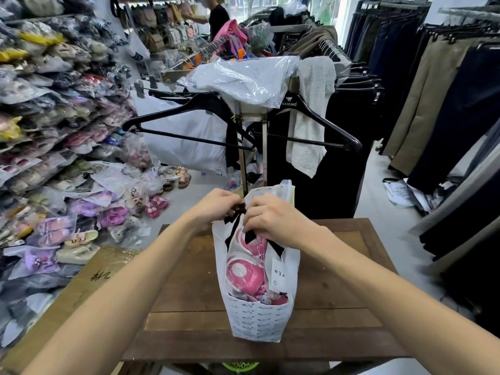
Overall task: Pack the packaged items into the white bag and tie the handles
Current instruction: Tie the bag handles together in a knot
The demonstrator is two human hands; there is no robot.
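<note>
White bag (257, 318) is standing upright on a dark wooden table (189, 288), right under both hands. It's thin, slightly crinkly plastic with small repeated lettering printed over the lower part, and it's boxy at the bottom, narrowing toward the top where the hands are gathered. Through the open side you can see the packed stuff: something glossy and pink with white round shapes (244, 272), wrapped in clear film, plus a white paper tag (276, 272) just below the right hand.

Left hand (216, 205) and right hand (273, 216) are pressed close together at the top of the bag, fingers curled in tight, both pinching the black ribbon handles (238, 215). The ribbon is soft, flat and matte, with loose ends hanging down below the knuckles over the pink item. Can't tell if there's a finished knot in there, the fingers cover it.

Beyond the hands there's a black plastic hanger (189, 109) on a metal rack, with a clear wrinkled plastic sleeve (243, 77) holding something white draped on top. Off past the left hand, stacks of bagged kids' sandals (81, 234) in pink, purple and cream spill across the floor.
</note>
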